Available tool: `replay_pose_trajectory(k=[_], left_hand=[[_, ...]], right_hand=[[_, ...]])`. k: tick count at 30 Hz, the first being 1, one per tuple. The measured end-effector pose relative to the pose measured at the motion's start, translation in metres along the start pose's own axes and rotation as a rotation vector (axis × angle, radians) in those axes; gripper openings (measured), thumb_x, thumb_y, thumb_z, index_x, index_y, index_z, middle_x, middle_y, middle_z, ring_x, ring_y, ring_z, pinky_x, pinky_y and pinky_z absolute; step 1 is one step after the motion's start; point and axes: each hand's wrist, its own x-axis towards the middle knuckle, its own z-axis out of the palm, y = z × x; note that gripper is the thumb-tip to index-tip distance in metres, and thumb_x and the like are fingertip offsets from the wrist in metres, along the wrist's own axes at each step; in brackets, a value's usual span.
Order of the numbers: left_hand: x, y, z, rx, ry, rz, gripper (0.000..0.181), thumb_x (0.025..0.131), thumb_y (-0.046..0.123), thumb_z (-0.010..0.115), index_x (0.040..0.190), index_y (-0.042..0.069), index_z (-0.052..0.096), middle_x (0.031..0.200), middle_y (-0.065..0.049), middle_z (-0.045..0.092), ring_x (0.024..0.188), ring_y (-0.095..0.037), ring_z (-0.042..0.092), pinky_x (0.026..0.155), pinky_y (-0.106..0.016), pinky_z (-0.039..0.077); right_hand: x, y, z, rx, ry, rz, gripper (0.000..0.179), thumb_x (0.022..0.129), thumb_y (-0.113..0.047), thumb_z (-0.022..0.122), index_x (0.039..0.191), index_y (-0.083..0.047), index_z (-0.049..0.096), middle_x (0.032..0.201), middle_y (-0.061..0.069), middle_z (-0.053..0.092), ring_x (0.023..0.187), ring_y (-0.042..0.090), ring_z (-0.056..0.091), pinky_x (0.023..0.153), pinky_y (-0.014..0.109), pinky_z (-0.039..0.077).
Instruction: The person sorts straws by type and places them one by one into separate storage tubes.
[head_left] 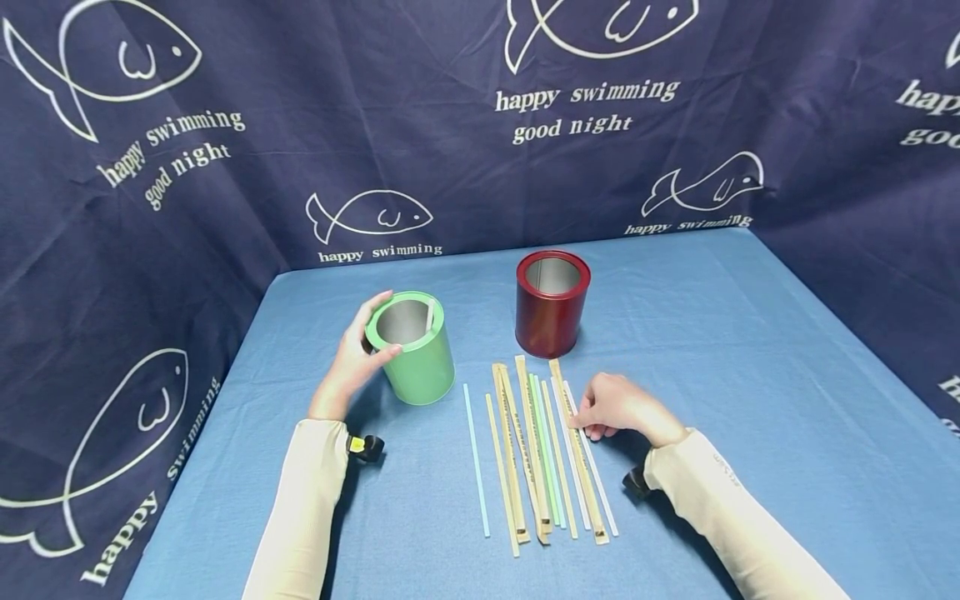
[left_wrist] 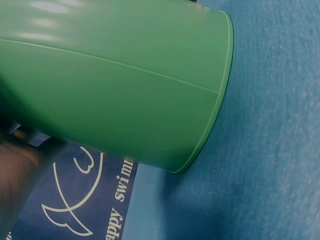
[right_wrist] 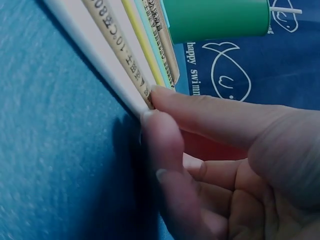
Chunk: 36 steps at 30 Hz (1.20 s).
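My left hand grips the rim of a green can, thumb on the near side and fingers round the far left side. A white straw stands inside that can. My right hand is at the right end of a row of drinking straws. Its thumb and index fingertip pinch at the outermost white straw. Beside it, right at the thumb tip, runs a paper-wrapped straw; I cannot tell whether this one is pinched too. The other fingers curl under the palm.
An open red can stands behind the row. Several green straws, yellowish straws and more wrapped straws lie side by side, with a light blue straw at the left. A dark fish-print curtain rises behind the blue tablecloth.
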Motion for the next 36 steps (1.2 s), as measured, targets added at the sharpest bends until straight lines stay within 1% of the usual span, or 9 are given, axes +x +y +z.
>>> replay_pose_trajectory(k=[7, 15, 23, 28, 36], left_hand=[[0.0, 0.0, 0.0, -0.004, 0.002, -0.004, 0.08, 0.075, 0.004, 0.065, 0.148, 0.003, 0.033, 0.151, -0.02, 0.037, 0.118, -0.006, 0.047, 0.1, -0.012, 0.04], [0.0, 0.0, 0.001, -0.005, -0.001, -0.01, 0.079, 0.076, 0.004, 0.065, 0.148, 0.002, 0.033, 0.151, -0.021, 0.036, 0.117, -0.005, 0.048, 0.099, -0.012, 0.04], [0.0, -0.002, 0.0, -0.002, 0.004, -0.002, 0.08, 0.075, 0.003, 0.064, 0.149, 0.002, 0.033, 0.152, -0.02, 0.036, 0.119, -0.005, 0.047, 0.1, -0.012, 0.04], [0.0, -0.002, 0.0, -0.004, 0.001, 0.001, 0.081, 0.075, 0.004, 0.065, 0.149, 0.003, 0.033, 0.151, -0.02, 0.037, 0.119, -0.006, 0.047, 0.1, -0.013, 0.041], [0.0, -0.001, 0.0, -0.005, 0.002, 0.0, 0.079, 0.076, 0.002, 0.064, 0.148, 0.002, 0.033, 0.152, -0.02, 0.036, 0.119, -0.005, 0.047, 0.1, -0.012, 0.04]], right_hand=[[0.002, 0.0, 0.003, 0.019, -0.011, 0.026, 0.026, 0.081, -0.025, 0.075, 0.061, -0.01, 0.069, 0.052, -0.003, 0.062, 0.05, 0.005, 0.058, 0.054, 0.021, 0.051], [0.0, 0.001, 0.007, 0.09, 0.0, 0.031, 0.025, 0.081, -0.021, 0.075, 0.061, -0.008, 0.068, 0.051, -0.003, 0.063, 0.049, 0.004, 0.058, 0.052, 0.021, 0.052], [-0.001, 0.002, 0.009, 0.105, 0.003, 0.022, 0.024, 0.082, -0.019, 0.073, 0.062, -0.007, 0.068, 0.052, -0.003, 0.063, 0.05, 0.004, 0.059, 0.052, 0.021, 0.053], [0.0, 0.007, 0.009, 0.186, -0.001, 0.009, 0.022, 0.083, -0.016, 0.069, 0.065, -0.005, 0.067, 0.054, -0.003, 0.064, 0.051, 0.004, 0.06, 0.053, 0.023, 0.055], [-0.002, 0.013, 0.001, 0.32, -0.012, -0.028, 0.019, 0.087, -0.014, 0.063, 0.076, 0.001, 0.067, 0.059, -0.001, 0.064, 0.055, 0.006, 0.06, 0.055, 0.025, 0.055]])
